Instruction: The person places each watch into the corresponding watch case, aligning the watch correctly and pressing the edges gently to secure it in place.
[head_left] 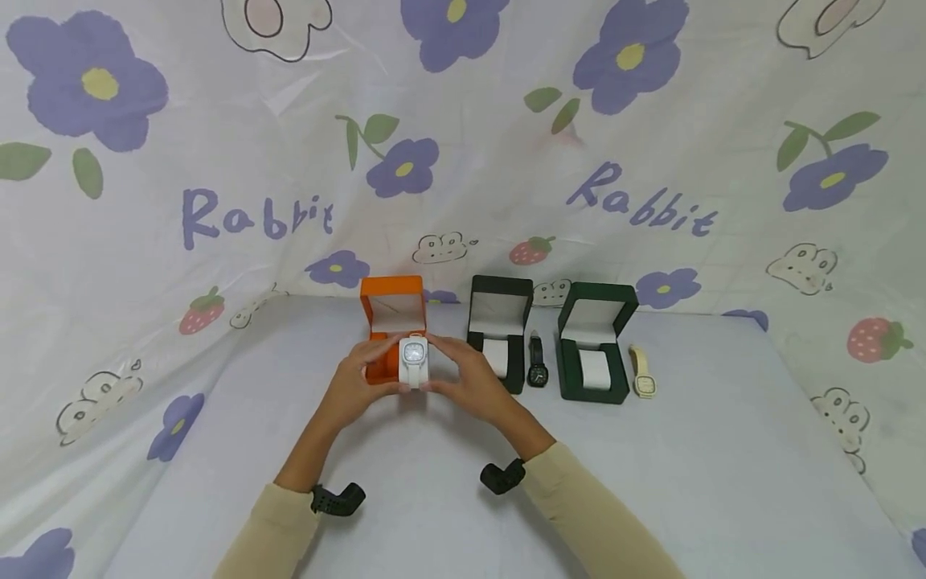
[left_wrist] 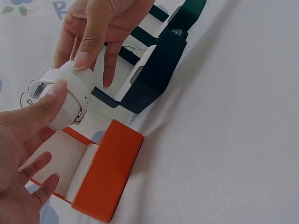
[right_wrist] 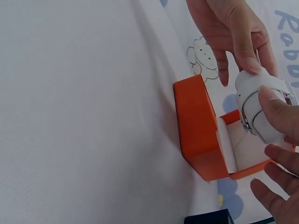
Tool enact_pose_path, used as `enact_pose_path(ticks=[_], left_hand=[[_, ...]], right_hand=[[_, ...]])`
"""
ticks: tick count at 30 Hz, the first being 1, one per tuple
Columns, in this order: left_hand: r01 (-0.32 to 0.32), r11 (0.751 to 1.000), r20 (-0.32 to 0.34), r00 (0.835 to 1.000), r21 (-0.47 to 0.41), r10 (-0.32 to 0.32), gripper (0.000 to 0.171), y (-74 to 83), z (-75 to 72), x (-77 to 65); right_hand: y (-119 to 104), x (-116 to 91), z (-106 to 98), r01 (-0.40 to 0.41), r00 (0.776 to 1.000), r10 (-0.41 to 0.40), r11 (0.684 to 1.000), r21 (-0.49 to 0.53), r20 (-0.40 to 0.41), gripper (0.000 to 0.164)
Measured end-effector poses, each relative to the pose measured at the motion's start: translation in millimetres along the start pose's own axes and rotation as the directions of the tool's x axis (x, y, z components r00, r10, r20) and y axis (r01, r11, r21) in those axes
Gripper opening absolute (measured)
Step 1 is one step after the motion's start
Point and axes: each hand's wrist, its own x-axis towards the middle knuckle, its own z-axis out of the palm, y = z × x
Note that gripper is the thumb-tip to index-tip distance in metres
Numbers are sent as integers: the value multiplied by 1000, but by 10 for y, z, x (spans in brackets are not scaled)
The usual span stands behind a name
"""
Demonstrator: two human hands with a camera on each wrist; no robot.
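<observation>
Between both hands is a white watch (head_left: 415, 352), its strap around a white cushion (left_wrist: 83, 80). My left hand (head_left: 354, 383) pinches one end of the cushion with the thumb, and my right hand (head_left: 476, 379) pinches the other end. In the wrist views the thumbs press on the white bundle while several other fingers spread free. Just behind and below it stands an open orange watch box (head_left: 392, 291), partly hidden by the hands. The wrist views show the orange box (right_wrist: 196, 126) beneath the held watch.
Right of the hands stand an open black watch box (head_left: 501, 289) and an open dark green one (head_left: 597, 297), each with a white cushion inside. A black watch (head_left: 537, 371) lies between them. A gold-coloured watch (head_left: 644, 384) lies beside the green box. Patterned cloth (head_left: 463, 161) hangs behind.
</observation>
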Motion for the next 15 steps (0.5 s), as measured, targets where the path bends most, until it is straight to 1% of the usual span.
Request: enact_pose_path(ticks=[6,10,15], left_hand=[[13,1000,-3,1000,18,-13,80,-56,-53,41],[24,1000,-5,1000,21,-23,78,-84,-80,63],[46,998,6,999,32,-46,77,-105,-94,93]], right_hand=[[41,91,83,34,999,-34,999,-6,-21,77],[80,141,143,23,999,-24,999,-33,-24,77],[116,175,177,9,1000,-9,999,-38,-18,76]])
